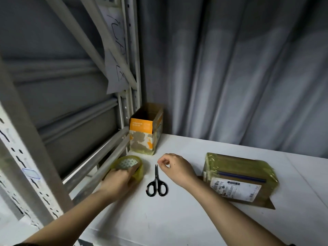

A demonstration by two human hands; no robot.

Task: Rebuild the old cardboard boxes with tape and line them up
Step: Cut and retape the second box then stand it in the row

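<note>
the tape roll [128, 166] lies on the white tabletop [177, 219], gripped by the left hand [118, 180]. the right hand [174, 166] pinches, apparently at the tape's end, above the scissors [156, 183]. judged step: pulling a strip; next, cutting it for the taped box [239, 176].
</note>
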